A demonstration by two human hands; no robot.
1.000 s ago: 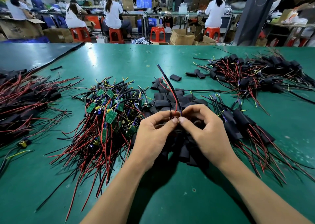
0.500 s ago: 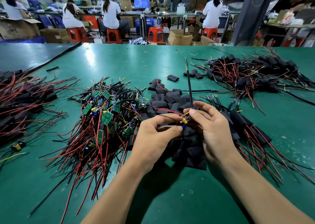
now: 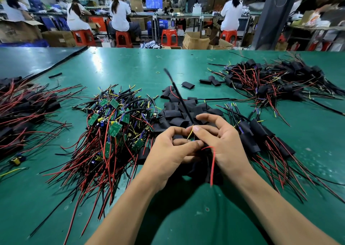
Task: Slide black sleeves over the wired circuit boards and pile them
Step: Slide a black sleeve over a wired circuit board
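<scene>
Both hands meet over a heap of loose black sleeves [image 3: 183, 112] in the middle of the green table [image 3: 130, 67]. My left hand [image 3: 168, 151] and my right hand [image 3: 224, 142] pinch one wired circuit board [image 3: 192, 137] between their fingertips; the board itself is mostly hidden. Its black wire [image 3: 179, 97] sticks up and away, a yellow wire curls at my fingertips, and a red wire [image 3: 211, 166] hangs down toward me. Bare green boards with wires lie piled [image 3: 110, 125] to the left. Sleeved boards lie piled [image 3: 261, 138] just right of my right hand.
A large pile of sleeved boards [image 3: 276, 80] lies at the far right, another [image 3: 20, 110] at the left edge. A few stray sleeves [image 3: 187, 85] lie beyond the heap. A dark mat [image 3: 28, 60] covers the far left. Seated people work at benches behind the table.
The black wire has swung from leaning right to leaning left. The red wire, earlier lying across the sleeve heap, now hangs down toward me. My right hand's fingers have spread.
</scene>
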